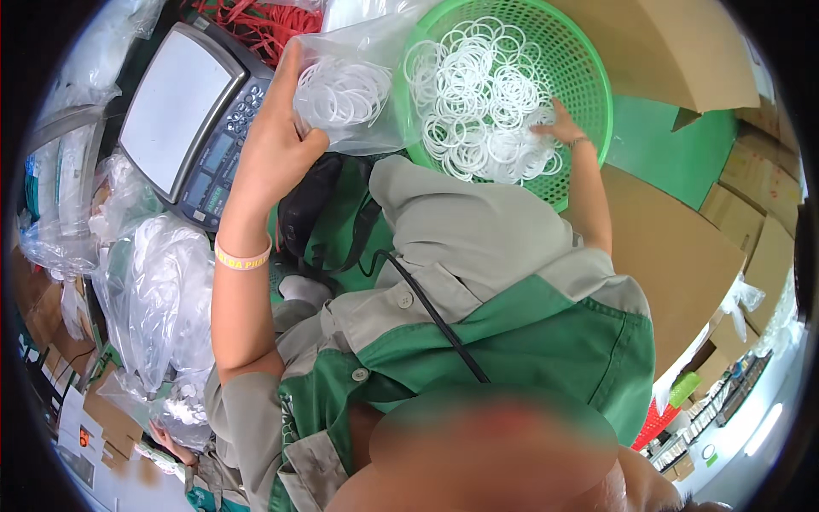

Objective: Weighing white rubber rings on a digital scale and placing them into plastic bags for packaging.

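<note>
My left hand is closed on the edge of a clear plastic bag, thumb in front. A heap of white rings lies inside the bag. To the right, a green mesh basket holds a large pile of loose white rings. My right hand reaches into its right side, at the edge of the pile. Its thumb and a finger show apart, and the other fingers are partly hidden. Some white rings beside that hand look blurred.
A digital scale with a white pan stands left of my left hand. Red strips lie behind it. Clear plastic bags pile up at the left. Cardboard flanks the basket on the right. A black bag sits below the plastic bag.
</note>
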{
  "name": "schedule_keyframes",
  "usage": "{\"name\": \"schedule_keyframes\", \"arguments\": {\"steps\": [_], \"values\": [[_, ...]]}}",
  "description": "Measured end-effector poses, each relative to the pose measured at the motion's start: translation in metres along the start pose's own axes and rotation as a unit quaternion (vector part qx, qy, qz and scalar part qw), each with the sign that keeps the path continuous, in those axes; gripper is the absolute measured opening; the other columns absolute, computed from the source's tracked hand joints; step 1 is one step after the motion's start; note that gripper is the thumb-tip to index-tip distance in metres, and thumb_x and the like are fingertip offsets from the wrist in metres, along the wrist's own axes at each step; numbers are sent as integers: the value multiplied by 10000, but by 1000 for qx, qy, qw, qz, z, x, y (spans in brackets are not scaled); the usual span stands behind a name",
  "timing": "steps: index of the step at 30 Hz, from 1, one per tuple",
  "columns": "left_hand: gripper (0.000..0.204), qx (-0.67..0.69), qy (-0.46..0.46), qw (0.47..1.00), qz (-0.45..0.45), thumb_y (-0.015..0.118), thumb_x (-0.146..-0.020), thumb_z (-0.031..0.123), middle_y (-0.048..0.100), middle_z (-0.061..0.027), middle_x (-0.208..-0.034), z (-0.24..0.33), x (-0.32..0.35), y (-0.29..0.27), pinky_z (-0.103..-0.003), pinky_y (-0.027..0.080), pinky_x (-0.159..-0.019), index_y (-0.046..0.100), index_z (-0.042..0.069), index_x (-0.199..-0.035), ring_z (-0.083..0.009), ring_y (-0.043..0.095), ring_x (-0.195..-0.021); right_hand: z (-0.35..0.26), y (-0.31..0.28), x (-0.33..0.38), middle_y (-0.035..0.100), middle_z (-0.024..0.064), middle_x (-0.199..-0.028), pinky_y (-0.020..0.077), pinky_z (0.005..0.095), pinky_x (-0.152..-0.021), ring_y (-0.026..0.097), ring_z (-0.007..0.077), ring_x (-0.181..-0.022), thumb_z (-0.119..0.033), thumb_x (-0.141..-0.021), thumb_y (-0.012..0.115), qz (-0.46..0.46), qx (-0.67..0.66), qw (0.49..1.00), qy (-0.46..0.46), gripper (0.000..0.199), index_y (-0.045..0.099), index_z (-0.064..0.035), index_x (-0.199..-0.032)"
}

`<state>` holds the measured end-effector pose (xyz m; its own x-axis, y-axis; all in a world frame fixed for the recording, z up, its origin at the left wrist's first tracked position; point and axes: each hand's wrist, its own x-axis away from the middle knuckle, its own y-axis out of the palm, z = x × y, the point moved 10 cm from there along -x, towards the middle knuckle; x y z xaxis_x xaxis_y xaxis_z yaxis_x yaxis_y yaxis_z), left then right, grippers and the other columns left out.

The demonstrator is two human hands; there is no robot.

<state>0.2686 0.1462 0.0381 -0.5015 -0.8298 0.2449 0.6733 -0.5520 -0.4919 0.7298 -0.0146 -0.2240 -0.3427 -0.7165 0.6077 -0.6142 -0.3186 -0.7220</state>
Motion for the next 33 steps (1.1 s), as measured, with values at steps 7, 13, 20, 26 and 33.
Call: {"name": "schedule_keyframes", "arguments": {"steps": [7, 13, 20, 26, 33], "values": [[807, -10, 17, 999, 27, 496, -637, -19, 307, -194, -1392, 0, 2, -12, -219, 426, -651, 193, 14, -1385, -122, 495, -723, -11, 57, 45, 301, 235, -1366, 247, 348, -1049, 288, 310, -1281, -400, -515, 804, -157, -57, 986, 15, 1157, 157, 52, -1360], [841, 3, 58, 996, 61, 484, -639, -45, 537, -47, -1005, -8, 3, -12, -203, 375, -509, 184, 106, -1410, -60, 396, -552, -34, 77, 54, 359, 262, -1309, 297, 359, -1012, 355, 331, -1223, -440, -530, 784, -209, 137, 968, -3, 1012, 334, 77, -1275], [796, 16, -12, 1000, 17, 494, -644, 1, 305, -198, -1391, -14, 4, -8, -228, 408, -797, 191, -3, -1380, -191, 494, -1055, -61, 89, 62, 341, 251, -1333, 313, 334, -1012, 328, 327, -1254, -432, -487, 812, -187, 61, 980, 8, 1137, 234, 69, -1328], [824, -21, 49, 997, 62, 469, -652, -45, 526, -88, -1118, -9, 8, -17, -204, 377, -509, 180, 98, -1410, -55, 389, -545, -157, 15, -2, 614, 156, -1010, 461, 390, -809, 586, 327, -927, -232, -698, 629, -26, 179, 978, -103, 373, 584, -114, -1049], [764, 4, 60, 997, 42, 486, -660, -11, 281, -190, -1402, -9, 8, -6, -259, 380, -897, 224, 29, -1377, -272, 274, -1306, -220, 9, -45, 548, 90, -1121, 454, 369, -806, 537, 282, -1009, -269, -728, 628, 184, 241, 947, -107, 339, 585, -143, -1039]]}}
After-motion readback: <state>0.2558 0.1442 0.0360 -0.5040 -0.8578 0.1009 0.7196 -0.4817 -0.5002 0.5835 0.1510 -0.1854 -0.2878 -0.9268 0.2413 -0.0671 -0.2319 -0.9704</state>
